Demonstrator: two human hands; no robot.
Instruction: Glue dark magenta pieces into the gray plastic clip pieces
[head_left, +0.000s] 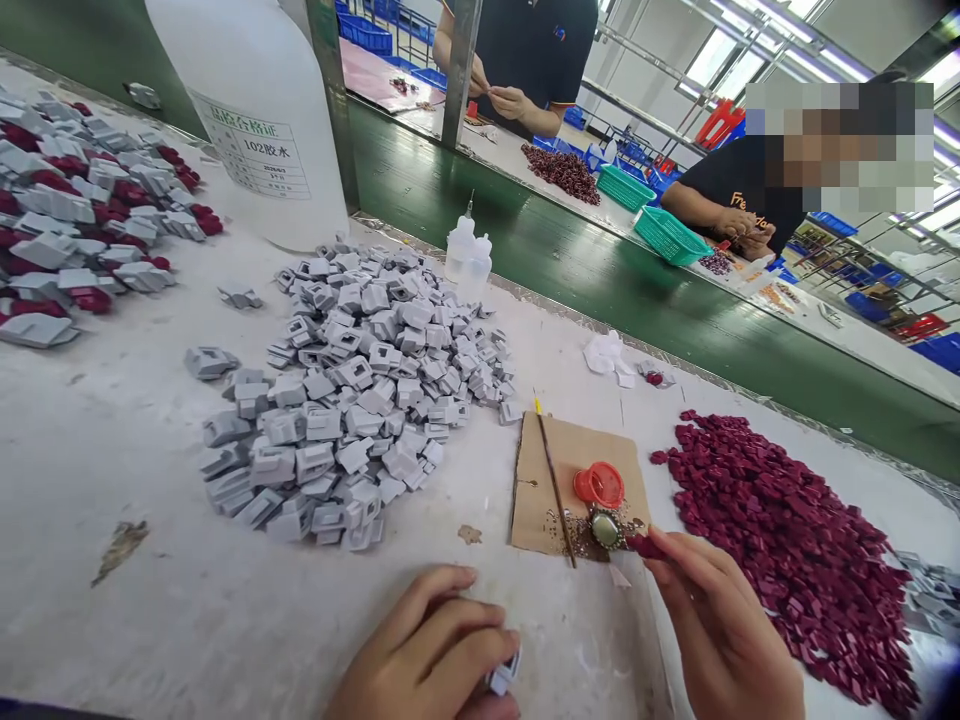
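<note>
Bright, even daylight over a white worktable, with bent edges and one blurred patch.

Light comes from the long ceiling lamps and roof windows [757,45] at the top right, which glow so white that they lose detail. The white worktable [112,450] is bright and a bit washed out, and the heap of small grey plastic pieces [352,390] casts only soft, short shadows. The big white plastic jug [255,110] shines softly. Lines bend near the edges, like the green belt [600,270], and everything looks squashed flat. The near left hand [427,650] and right hand [727,630] look a little soft. One far-off face is hidden by blocky squares.
</note>
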